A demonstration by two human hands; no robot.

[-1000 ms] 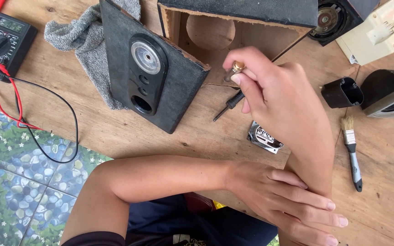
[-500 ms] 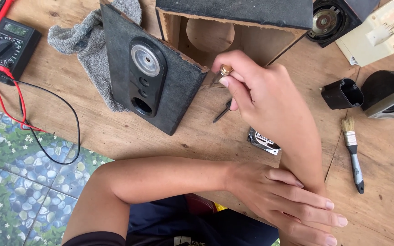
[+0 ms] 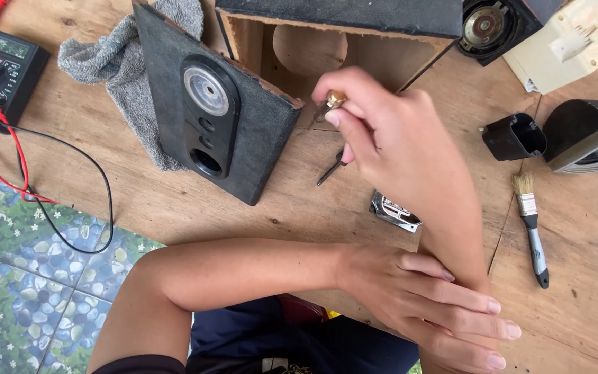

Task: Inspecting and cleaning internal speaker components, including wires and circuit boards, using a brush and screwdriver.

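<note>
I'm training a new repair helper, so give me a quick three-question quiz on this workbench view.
1. True or false: the right hand holds a small screwdriver by its handle.
2. Where does the left hand rest? A) on the multimeter B) flat on the wooden table near its front edge C) inside the speaker box
3. What leans against the open wooden speaker box?

Key
1. True; its tip points down at the table.
2. B
3. The dark front panel with its round tweeter, lying partly on a grey cloth.
</note>
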